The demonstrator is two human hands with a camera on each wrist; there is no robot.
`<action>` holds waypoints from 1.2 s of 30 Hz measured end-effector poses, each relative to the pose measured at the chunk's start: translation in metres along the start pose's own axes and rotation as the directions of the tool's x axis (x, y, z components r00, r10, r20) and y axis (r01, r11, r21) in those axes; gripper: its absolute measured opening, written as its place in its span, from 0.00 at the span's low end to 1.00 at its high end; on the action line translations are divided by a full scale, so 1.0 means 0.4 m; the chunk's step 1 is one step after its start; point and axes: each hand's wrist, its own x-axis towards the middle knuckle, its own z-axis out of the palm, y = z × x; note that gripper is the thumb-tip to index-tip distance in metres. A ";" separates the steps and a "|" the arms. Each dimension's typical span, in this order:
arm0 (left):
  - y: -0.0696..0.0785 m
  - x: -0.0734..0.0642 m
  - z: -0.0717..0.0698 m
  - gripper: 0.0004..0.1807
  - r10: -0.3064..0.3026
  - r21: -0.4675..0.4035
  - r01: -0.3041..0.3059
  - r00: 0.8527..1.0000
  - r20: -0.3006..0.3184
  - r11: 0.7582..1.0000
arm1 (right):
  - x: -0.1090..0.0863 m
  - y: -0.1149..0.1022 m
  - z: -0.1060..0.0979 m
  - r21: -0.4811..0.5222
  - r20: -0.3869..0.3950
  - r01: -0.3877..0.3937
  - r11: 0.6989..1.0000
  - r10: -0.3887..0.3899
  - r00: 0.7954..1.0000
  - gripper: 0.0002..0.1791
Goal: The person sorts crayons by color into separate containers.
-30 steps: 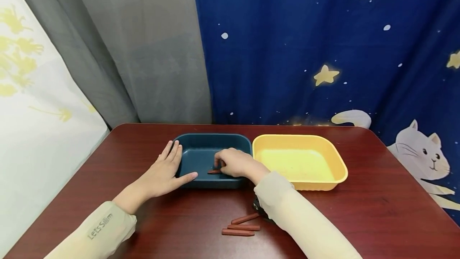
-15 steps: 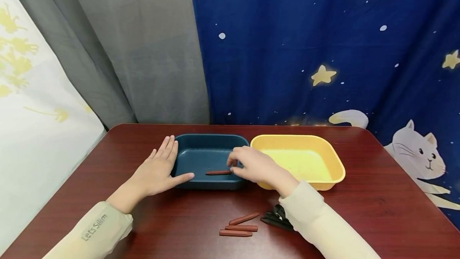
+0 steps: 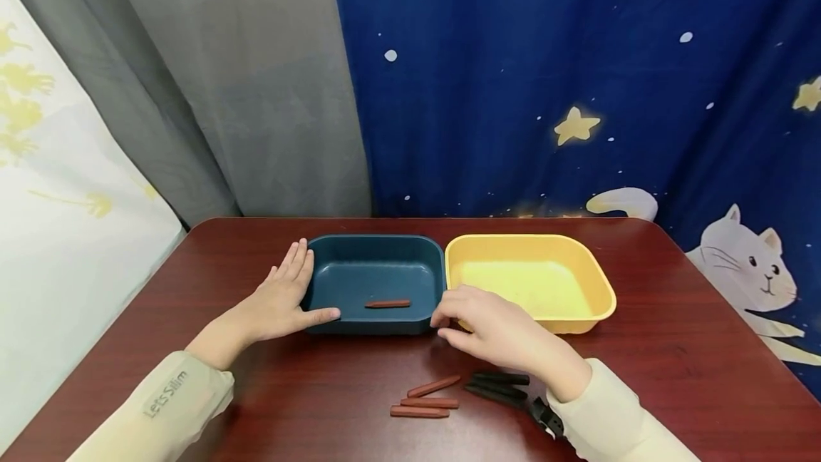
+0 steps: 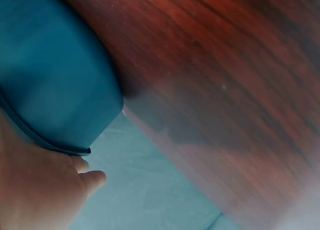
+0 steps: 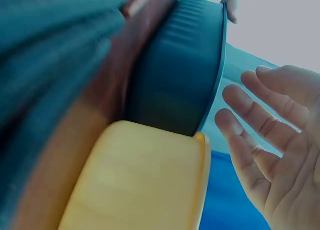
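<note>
My left hand rests on the left end of the dark blue bin, fingers spread straight along its rim and thumb at the front edge. In the left wrist view, part of that hand shows beside the bin's wall. One reddish-brown crayon-like stick lies on the bin's floor. My right hand, with loosely bent fingers and nothing in them, is over the near corners where the blue bin meets the yellow bin. The right wrist view shows its fingers apart and holding nothing.
Several black sticks lie near my right sleeve, where a dark wrist strap shows. Left of them on the brown table are three reddish-brown sticks. Curtains hang behind the table's far edge.
My right hand has let go of the stick, leaving it in the blue bin, and moved right and toward me, out of the bin. The left hand has stayed at the bin's left end.
</note>
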 end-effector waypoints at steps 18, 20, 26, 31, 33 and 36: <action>0.013 -0.005 -0.006 0.66 -0.002 0.031 0.002 1.000 -0.002 1.000 | -0.020 -0.019 0.058 0.007 0.285 -0.061 0.998 0.057 0.957 0.02; 0.012 -0.005 -0.005 0.66 -0.007 0.035 0.007 1.000 0.003 0.999 | -0.018 -0.022 0.061 -0.001 0.311 -0.063 0.998 0.060 0.948 0.02; 0.007 -0.006 -0.001 0.66 -0.007 0.041 0.007 1.000 0.002 0.999 | -0.007 -0.034 0.069 -0.039 0.388 -0.056 0.998 0.067 0.919 0.04; 0.008 -0.007 -0.003 0.65 0.001 0.036 -0.001 1.000 -0.004 0.999 | 0.000 -0.040 0.073 -0.058 0.392 -0.056 0.997 0.074 0.917 0.07; 0.008 -0.007 -0.004 0.65 0.002 0.032 -0.002 1.000 -0.004 0.999 | 0.001 -0.041 0.073 -0.060 0.391 -0.057 0.997 0.076 0.917 0.08; 0.008 -0.007 -0.005 0.66 -0.004 0.026 0.004 1.000 0.000 1.000 | 0.001 -0.043 0.072 -0.060 0.393 -0.064 0.996 0.083 0.916 0.09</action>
